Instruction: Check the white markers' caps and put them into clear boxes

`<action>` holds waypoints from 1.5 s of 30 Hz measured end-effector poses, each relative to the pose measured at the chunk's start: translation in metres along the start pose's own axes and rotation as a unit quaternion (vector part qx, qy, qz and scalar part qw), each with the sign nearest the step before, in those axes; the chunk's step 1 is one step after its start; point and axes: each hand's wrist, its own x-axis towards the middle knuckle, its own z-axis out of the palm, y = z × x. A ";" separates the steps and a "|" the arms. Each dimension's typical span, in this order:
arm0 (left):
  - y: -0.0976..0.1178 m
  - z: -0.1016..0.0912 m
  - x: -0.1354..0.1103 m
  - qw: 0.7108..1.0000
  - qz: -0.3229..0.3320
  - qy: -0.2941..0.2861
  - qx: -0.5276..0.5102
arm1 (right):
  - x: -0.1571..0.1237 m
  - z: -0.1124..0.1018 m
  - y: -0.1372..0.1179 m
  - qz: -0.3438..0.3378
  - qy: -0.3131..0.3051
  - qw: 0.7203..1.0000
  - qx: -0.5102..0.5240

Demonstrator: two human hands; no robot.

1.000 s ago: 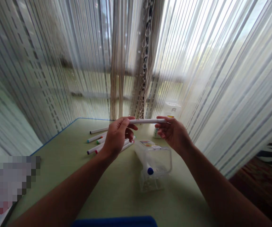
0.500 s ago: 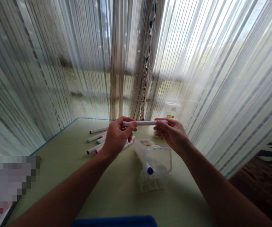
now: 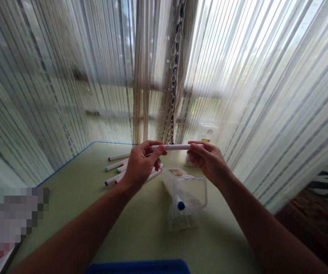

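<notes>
A white felt-tip pen (image 3: pixel 178 147) with pinkish ends is held level above the table, one end in each hand. My left hand (image 3: pixel 142 161) pinches its left end between thumb and fingers. At the other end, the thumb and fingers of my right hand (image 3: pixel 208 158) are closed on it. Below the hands a clear plastic case (image 3: pixel 190 190) lies on its side, its opening towards me, with a blue-ended pen (image 3: pixel 181 206) in it. Several white pens with coloured ends (image 3: pixel 115 166) lie loosely behind my left hand, which partly hides them.
The pale green table (image 3: pixel 75 201) has a blue edge. A clear container with a yellow label (image 3: pixel 208 133) stands behind my right hand. Striped sheer curtains (image 3: pixel 109 76) hang along the far side. A blue object (image 3: pixel 138 267) lies at the near edge, and a blurred-out item (image 3: pixel 10 224) at the left.
Both hands have shifted very slightly right with the pen, which has turned a little in the fingers. The case and loose pens stay where they were.
</notes>
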 end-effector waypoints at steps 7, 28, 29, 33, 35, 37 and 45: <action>0.002 0.001 0.000 0.999 -0.032 0.006 -0.034 | 0.001 -0.001 -0.002 0.010 0.004 1.000 0.025; 0.004 -0.001 0.002 0.993 -0.063 0.010 -0.095 | 0.001 0.000 -0.010 0.078 0.041 0.994 0.062; 0.004 -0.001 0.002 0.993 -0.063 0.012 -0.096 | 0.001 0.000 -0.010 0.079 0.042 0.994 0.062; 0.004 -0.001 0.001 0.993 -0.065 0.012 -0.101 | 0.001 0.000 -0.011 0.085 0.047 0.993 0.064; 0.004 -0.001 0.002 0.993 -0.065 0.012 -0.102 | 0.001 0.000 -0.011 0.090 0.049 0.993 0.065; 0.004 -0.001 0.002 0.993 -0.065 0.012 -0.103 | 0.001 0.000 -0.012 0.092 0.050 0.992 0.067; 0.001 -0.001 0.001 0.995 -0.053 0.016 -0.078 | 0.001 0.001 -0.012 0.093 0.050 0.992 0.062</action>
